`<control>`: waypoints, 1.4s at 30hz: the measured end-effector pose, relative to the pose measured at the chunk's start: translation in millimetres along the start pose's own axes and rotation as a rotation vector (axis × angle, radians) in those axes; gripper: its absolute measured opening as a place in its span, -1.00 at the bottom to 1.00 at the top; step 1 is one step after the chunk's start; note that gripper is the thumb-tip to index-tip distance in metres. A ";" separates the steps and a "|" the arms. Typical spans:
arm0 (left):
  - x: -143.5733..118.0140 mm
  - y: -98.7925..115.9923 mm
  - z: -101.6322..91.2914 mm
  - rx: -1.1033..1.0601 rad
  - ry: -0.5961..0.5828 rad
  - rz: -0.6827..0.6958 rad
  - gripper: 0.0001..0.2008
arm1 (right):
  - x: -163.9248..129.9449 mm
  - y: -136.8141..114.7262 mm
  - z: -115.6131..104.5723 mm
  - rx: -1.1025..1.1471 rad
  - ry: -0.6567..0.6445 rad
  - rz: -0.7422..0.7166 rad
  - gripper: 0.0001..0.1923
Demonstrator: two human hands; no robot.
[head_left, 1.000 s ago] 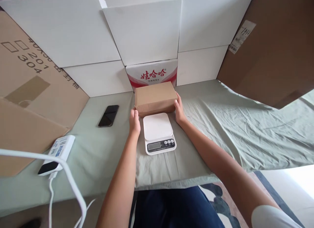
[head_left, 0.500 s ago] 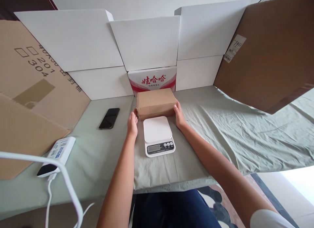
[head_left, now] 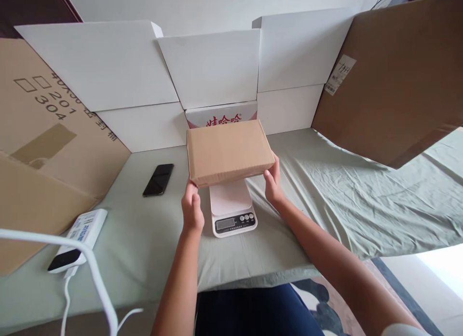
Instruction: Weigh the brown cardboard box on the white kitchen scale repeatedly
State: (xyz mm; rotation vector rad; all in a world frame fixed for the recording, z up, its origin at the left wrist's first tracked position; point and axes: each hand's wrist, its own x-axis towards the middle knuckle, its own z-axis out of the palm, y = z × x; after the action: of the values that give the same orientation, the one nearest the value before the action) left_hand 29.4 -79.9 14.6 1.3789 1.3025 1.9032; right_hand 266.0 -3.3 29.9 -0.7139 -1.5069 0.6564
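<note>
A closed brown cardboard box (head_left: pixel 227 150) is held up between my two hands, tilted a little, its right end nearer me. My left hand (head_left: pixel 193 208) grips its lower left corner. At the right end my right hand (head_left: pixel 273 181) is closed on the box, thumb on the front side and fingers behind. Below the box lies a white digital kitchen scale (head_left: pixel 233 208); the box hides the back part of its platform. The scale's small display looks blank, with several round buttons beside it.
A black smartphone (head_left: pixel 158 180) lies left of the scale on the green cloth (head_left: pixel 144 244). A white power strip (head_left: pixel 81 237) with a cable is at far left. White panels (head_left: pixel 213 68) and a printed carton (head_left: pixel 202 116) stand behind, with large cardboard sheets (head_left: pixel 390 80) at the sides.
Both hands have lifted the box off the cloth behind the scale and brought it toward me, over the back of the scale. The view has shifted slightly.
</note>
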 end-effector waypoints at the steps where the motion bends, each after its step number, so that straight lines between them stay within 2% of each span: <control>1: -13.6 4.8 -3.5 -0.010 0.002 0.027 -0.21 | -7.9 -4.4 -3.7 -0.001 -0.017 -0.004 -0.24; 4: -48.7 11.1 -15.2 -0.013 0.016 0.005 -0.21 | -32.4 -12.6 -13.2 -0.018 -0.065 -0.001 -0.29; 7: -65.6 10.3 -23.1 -0.010 0.020 -0.052 -0.19 | -49.3 -16.8 -18.6 -0.043 -0.084 0.028 -0.34; 13: -62.6 8.6 -22.4 -0.006 -0.007 -0.162 -0.24 | -52.4 -18.4 -19.4 -0.022 -0.071 0.107 -0.42; 18: -63.0 7.0 -21.9 -0.018 0.046 -0.154 -0.21 | -51.3 -16.7 -18.7 -0.027 0.018 0.147 -0.44; 22: -62.0 7.6 -22.3 -0.030 0.025 -0.143 -0.22 | -52.6 -19.4 -17.0 0.014 -0.040 0.171 -0.40; 25: -44.4 13.3 -21.2 -0.066 0.026 -0.100 -0.23 | -39.8 -25.2 -15.1 0.048 -0.064 0.151 -0.41; 28: -7.0 17.0 -15.9 -0.126 0.061 -0.043 -0.26 | -8.4 -26.1 -9.0 0.045 -0.035 0.056 -0.39; 31: 35.0 7.8 -5.6 -0.155 0.056 -0.072 -0.26 | 26.4 -10.0 4.0 0.083 -0.006 -0.017 -0.39; 33: 54.3 -5.9 1.5 -0.161 0.053 -0.129 -0.24 | 40.8 9.9 13.6 0.104 0.012 0.010 -0.38; 37: 63.7 -36.7 9.3 -0.160 0.045 -0.197 -0.26 | 42.8 47.8 24.8 0.077 0.021 0.111 -0.34; 42: 59.4 -58.0 8.9 -0.148 0.038 -0.310 -0.28 | 36.7 63.8 22.5 0.083 0.011 0.190 -0.36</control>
State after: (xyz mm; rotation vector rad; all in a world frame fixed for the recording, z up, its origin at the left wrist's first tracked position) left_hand 4.4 -3.3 -7.4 1.0068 1.2801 1.7805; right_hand 245.9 66.1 3.5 -0.8016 -1.4042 0.8526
